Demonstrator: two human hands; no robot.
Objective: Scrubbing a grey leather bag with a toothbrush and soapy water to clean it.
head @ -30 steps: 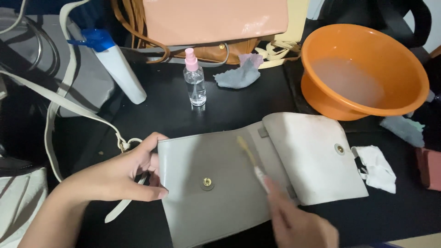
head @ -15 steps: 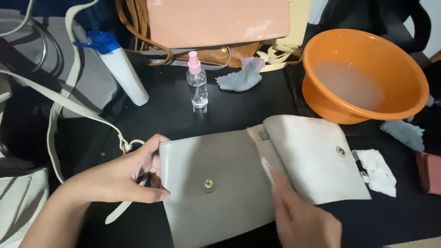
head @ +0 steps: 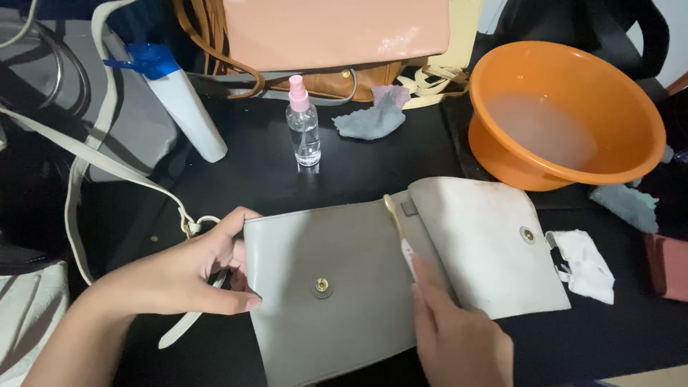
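Note:
A grey flap bag (head: 337, 315) lies open on the black table, its pale flap (head: 484, 240) folded out to the right and a brass snap (head: 322, 286) on its front. My left hand (head: 193, 276) grips the bag's left edge next to the cream strap (head: 107, 175). My right hand (head: 451, 333) holds a small brush with a white and yellow handle (head: 398, 229), whose tip rests near the fold between body and flap.
An orange basin (head: 631, 154) with cloudy water stands at the back right. A small clear spray bottle with a pink top (head: 304, 125), a white bottle with a blue cap (head: 179, 104), a grey rag (head: 369, 118), a pink bag (head: 337, 32) and a white cloth (head: 584, 261) surround the bag.
The brush in my right hand has moved up and right across the bag, from its front panel to the fold by the flap. My left hand has stayed put.

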